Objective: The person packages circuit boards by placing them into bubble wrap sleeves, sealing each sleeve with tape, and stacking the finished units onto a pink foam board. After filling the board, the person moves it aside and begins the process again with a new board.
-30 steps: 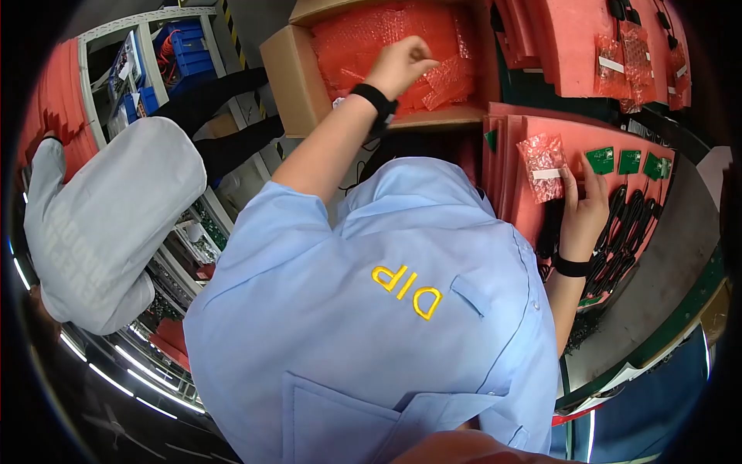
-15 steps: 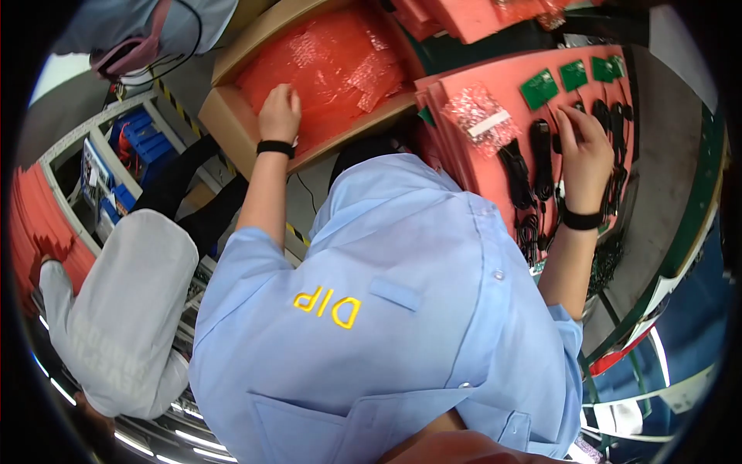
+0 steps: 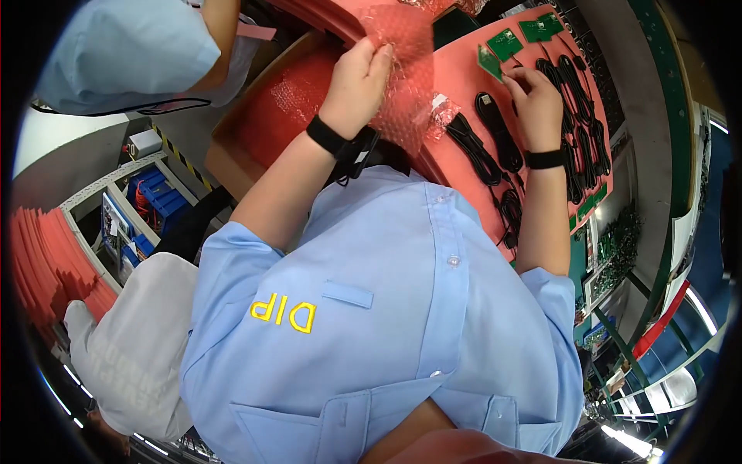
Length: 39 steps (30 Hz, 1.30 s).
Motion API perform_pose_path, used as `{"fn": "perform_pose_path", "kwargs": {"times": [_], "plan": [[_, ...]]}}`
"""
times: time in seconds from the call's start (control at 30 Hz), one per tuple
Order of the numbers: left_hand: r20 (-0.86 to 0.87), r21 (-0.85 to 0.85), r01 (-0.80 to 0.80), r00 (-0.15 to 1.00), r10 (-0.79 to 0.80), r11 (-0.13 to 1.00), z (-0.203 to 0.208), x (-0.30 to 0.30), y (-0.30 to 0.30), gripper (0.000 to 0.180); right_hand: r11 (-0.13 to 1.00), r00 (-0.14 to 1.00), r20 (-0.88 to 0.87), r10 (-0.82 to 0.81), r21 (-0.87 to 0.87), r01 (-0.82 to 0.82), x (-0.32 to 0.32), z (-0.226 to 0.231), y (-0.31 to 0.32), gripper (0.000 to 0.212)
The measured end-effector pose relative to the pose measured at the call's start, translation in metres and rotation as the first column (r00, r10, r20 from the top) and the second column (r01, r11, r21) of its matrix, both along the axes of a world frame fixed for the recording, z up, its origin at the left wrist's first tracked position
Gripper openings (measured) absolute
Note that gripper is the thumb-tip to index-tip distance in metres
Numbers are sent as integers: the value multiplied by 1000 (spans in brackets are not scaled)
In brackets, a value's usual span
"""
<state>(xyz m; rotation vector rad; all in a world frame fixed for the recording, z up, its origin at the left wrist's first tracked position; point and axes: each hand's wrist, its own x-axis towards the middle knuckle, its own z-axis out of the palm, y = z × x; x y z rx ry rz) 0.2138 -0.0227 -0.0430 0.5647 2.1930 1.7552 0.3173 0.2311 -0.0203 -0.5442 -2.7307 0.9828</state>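
Presently, I see from my remote place one green circuit board tilted over the far part of the pink foam sheet. The right hand seems to pinch it by the edge, between thumb and finger. At the left edge of the foam sheet, the left hand grips a red bubble bag, which hangs loosely. Nearer to me on the foam sheet lie black cables; left of it stands the carton.

In my judgement, the board could slip, because the hold is only at its edge. If a cable is joined to it, a tug from the neighbouring bundles could pull it away. The soft film could also catch on a board corner.

Compared with half a second ago, the left hand has gone from the carton to the foam sheet, with the bag now raised, and the right hand has moved from the cables to the board.
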Motion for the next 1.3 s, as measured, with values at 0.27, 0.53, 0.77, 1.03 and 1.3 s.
{"fn": "perform_pose_path", "kwargs": {"times": [0.27, 0.53, 0.77, 1.03, 1.3], "plan": [[504, 393, 116, 802, -319, 912, 18, 23, 63, 24, 970, 909, -370, 191, -68, -232, 58, 27, -26, 8], [718, 664, 37, 243, -652, 746, 38, 18, 52, 29, 968, 928, -299, 221, 182, -172, 54, 17, -26, 10], [684, 531, 185, 482, -548, 827, 31, 34, 52, 32, 974, 942, -260, 212, 130, -183, 54, 17, -30, 12], [740, 474, 161, 460, -490, 866, 44, 39, 51, 38, 938, 890, -298, 346, 97, -332, 66, 20, -22, 32], [596, 630, 145, 538, -596, 763, 60, 64, 52, 37, 863, 925, -378, -39, -480, -159, 49, 13, -27, 35]]}}
